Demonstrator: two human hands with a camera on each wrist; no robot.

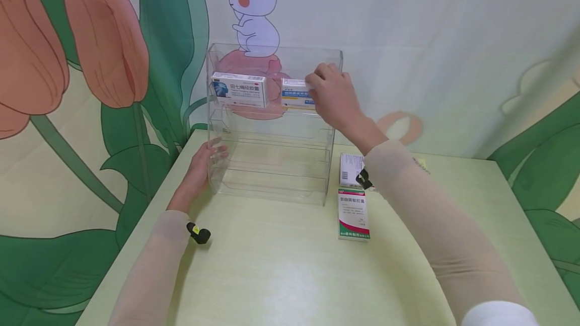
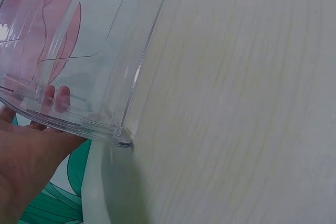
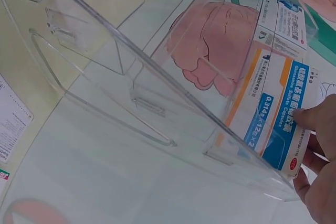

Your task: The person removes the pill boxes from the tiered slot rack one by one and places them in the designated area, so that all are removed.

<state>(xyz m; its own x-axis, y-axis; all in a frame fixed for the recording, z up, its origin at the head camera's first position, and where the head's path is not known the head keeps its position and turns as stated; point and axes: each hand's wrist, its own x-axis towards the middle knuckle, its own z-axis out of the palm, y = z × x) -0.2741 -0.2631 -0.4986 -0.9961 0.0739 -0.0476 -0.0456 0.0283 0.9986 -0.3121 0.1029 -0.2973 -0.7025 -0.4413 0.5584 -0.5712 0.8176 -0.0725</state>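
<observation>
A clear acrylic display rack [image 1: 276, 165] with stepped tiers stands on the table. At its left side my left hand [image 1: 197, 167] grips the side panel; in the left wrist view its fingertips [image 2: 62, 98] show through the plastic. My right hand [image 1: 335, 94] pinches a white, blue and orange medicine box [image 1: 294, 95] by its end at the top tier. In the right wrist view the thumb lies on this box's printed face [image 3: 268, 108]. To its left on the same tier sits a white medicine box [image 1: 240, 90] with a blue head picture.
Right of the rack, a white medicine box with a green and red end [image 1: 353, 215] lies flat on the pale table [image 1: 272, 265]. Behind it lies another white box [image 1: 350, 167], partly covered by my right forearm. A printed rabbit-and-tulip backdrop [image 1: 385, 39] hangs behind the rack.
</observation>
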